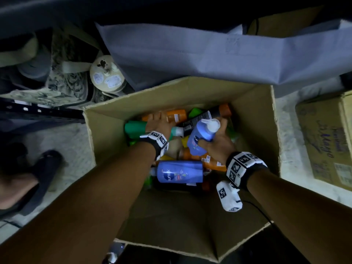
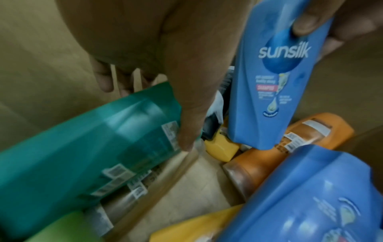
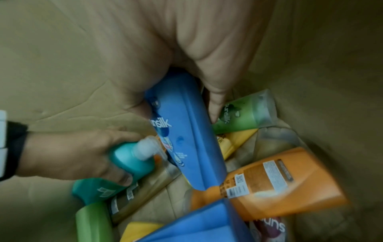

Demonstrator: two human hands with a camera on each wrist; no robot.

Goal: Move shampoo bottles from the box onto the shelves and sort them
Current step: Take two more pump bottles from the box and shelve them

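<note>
An open cardboard box (image 1: 255, 115) on the floor holds several shampoo bottles lying loose. My right hand (image 1: 219, 141) grips a blue Sunsilk bottle (image 1: 200, 138) with a white cap, lifted and tilted above the pile; it also shows as the blue bottle (image 3: 186, 139) and the blue Sunsilk bottle (image 2: 279, 81). My left hand (image 1: 158, 124) reaches in at the box's far left. Its fingers curl round a teal bottle (image 3: 128, 162) near the white cap, the same teal bottle (image 2: 82, 147) (image 1: 135, 128).
A second blue bottle (image 1: 181, 171), orange bottles (image 1: 171, 115), a black bottle (image 1: 198, 119), and green and yellow ones (image 3: 244, 114) lie in the box. A grey cloth (image 1: 190, 54) hangs beyond it. Another carton (image 1: 327, 145) sits right. A sandalled foot (image 1: 38, 168) stands left.
</note>
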